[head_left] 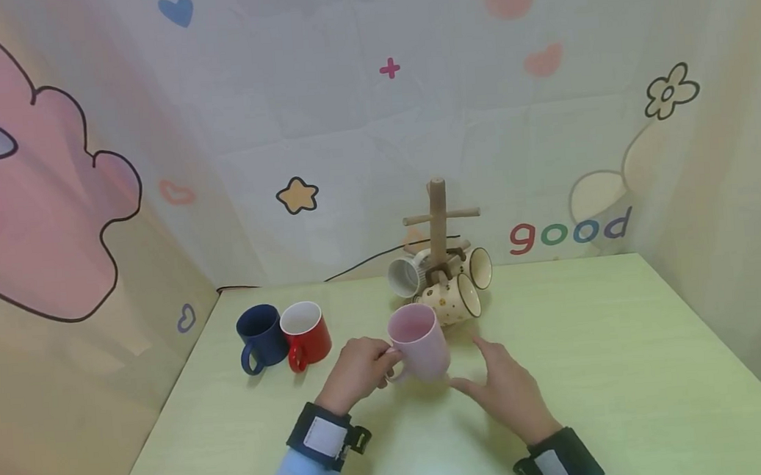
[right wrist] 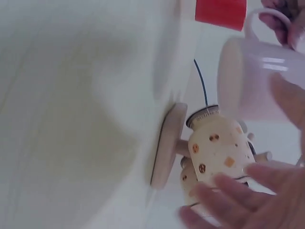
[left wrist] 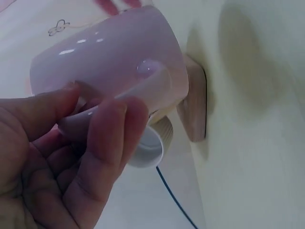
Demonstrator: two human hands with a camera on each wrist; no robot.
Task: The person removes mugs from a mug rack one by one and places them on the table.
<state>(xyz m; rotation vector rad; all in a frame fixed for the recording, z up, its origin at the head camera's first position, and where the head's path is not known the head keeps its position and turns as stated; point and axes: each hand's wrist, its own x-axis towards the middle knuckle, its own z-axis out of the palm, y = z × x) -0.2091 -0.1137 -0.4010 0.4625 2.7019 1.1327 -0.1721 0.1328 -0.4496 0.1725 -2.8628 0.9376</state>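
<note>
A pale pink mug [head_left: 420, 345] is held up off the table, its mouth toward the top. My left hand [head_left: 358, 371] pinches its handle [left wrist: 145, 90] between thumb and fingers. To the mug's right, my right hand [head_left: 506, 387] is spread, thumb apart from fingers, holding nothing; whether its thumb touches the mug I cannot tell. Just behind the pink mug stands a wooden mug tree [head_left: 439, 219]. On its lower pegs hang a cream mug with brown spots [right wrist: 217, 148], a ribbed white mug [head_left: 404, 276] and another cream mug [head_left: 480, 267].
Toward the left of the table [head_left: 628, 367], a dark blue mug [head_left: 264, 334] and a red mug [head_left: 311, 334] with a white inside stand side by side. A printed cloth [head_left: 345, 107] hangs behind the table. The tree's upper pegs [head_left: 463, 213] stick out sideways, bare.
</note>
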